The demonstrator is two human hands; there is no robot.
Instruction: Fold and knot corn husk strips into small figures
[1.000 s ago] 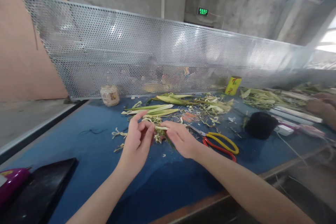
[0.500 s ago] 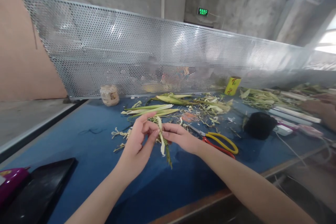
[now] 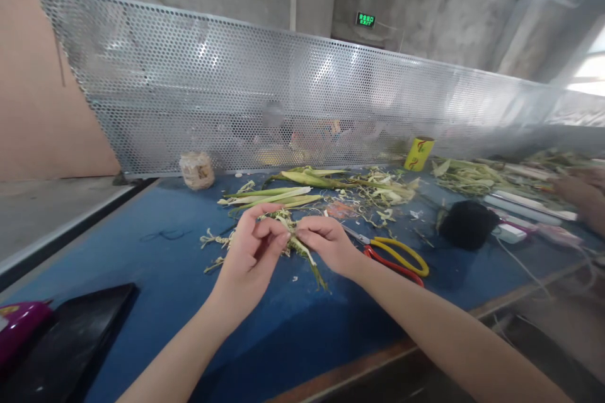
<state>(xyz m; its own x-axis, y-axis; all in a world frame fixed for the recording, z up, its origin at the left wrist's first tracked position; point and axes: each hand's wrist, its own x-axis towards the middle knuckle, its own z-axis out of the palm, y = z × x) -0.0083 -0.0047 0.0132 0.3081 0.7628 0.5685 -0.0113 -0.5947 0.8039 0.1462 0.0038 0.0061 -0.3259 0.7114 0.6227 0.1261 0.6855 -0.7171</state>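
Between my two hands is a small braid of pale green plant strips [image 3: 306, 252], its loose ends pointing down and right. The thumb and fingers of my left hand [image 3: 255, 242] pinch it from the left. My right hand [image 3: 328, 242] pinches it from the other side, fingertips close to the left ones. Part of the braid is hidden behind the fingers. Braided pieces [image 3: 216, 239] lie just left of my left hand. Scissors with one yellow and one red handle [image 3: 399, 255] rest beside my right wrist. Behind the hands lie long green-white husk strips [image 3: 274, 196].
A wrapped jar [image 3: 196, 170] and a yellow can [image 3: 418, 154] stand by the perforated metal screen [image 3: 227, 82]. Plant scraps [image 3: 385, 186] litter the blue table [image 3: 174, 289]. A black fuzzy object [image 3: 467, 225] lies right, a black tray [image 3: 80, 334] left. Another person's hand [image 3: 579, 192] is far right.
The strip ends between my hands have swung from hanging nearly straight down toward the lower right. My right fingers have curled in more; my left hand stays almost in place.
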